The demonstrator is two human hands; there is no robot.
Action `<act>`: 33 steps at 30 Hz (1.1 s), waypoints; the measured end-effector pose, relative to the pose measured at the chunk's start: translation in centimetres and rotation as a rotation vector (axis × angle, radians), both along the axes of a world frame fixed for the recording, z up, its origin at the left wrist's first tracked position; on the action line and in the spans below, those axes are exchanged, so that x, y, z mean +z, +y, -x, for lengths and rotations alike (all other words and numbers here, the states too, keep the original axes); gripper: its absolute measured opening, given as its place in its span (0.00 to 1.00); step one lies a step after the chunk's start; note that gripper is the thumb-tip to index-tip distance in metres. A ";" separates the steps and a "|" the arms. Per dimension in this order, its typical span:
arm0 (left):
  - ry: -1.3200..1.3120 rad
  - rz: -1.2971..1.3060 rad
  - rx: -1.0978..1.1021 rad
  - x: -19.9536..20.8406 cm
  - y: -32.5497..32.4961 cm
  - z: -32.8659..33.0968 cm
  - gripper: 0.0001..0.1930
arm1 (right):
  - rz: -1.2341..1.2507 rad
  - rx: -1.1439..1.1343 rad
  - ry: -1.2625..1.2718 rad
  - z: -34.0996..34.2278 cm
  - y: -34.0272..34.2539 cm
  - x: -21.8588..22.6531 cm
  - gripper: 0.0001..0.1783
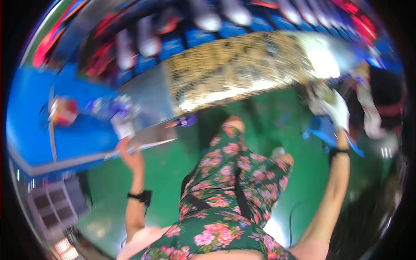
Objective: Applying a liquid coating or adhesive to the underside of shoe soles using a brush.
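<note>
The picture is smeared by motion. My left hand (123,126), in a white glove, is at the left end of the long work surface. Purple-and-clear, shiny plastic-looking items (119,106) lie at or in its fingertips; whether it grips them I cannot tell. Far to the right, my right hand (339,112) wears a white glove too. A blurred grey-brown bundle (318,93) is by its fingers, and a blue bin-like object (323,129) sits just below it. The fingers of both hands are too blurred to read.
A long strip with a tan, dark-flecked surface (234,65) crosses ahead, beside a grey metal plate (149,97). Blue holders with white rounded objects (208,19) line its far side. A red-and-white box (63,111) stands on the blue table (30,134). Another person's gloved arm (369,112) is at right.
</note>
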State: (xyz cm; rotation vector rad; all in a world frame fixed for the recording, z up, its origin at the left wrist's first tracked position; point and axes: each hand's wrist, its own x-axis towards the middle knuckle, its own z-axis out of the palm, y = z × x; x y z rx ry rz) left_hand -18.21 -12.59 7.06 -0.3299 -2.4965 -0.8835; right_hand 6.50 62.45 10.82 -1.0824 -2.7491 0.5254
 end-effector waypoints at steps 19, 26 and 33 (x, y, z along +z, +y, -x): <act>-0.156 0.471 0.013 -1.6 -0.9 2.5 0.39 | -0.462 -0.159 -0.184 1.7 -3.3 -2.1 0.32; -0.049 0.443 0.030 -0.1 -0.7 4.0 0.25 | -0.423 -0.165 -0.239 2.7 -2.9 -1.5 0.46; -0.018 0.307 0.040 1.6 -0.7 3.5 0.19 | -0.326 -0.202 -0.092 -0.3 -2.6 -0.2 0.55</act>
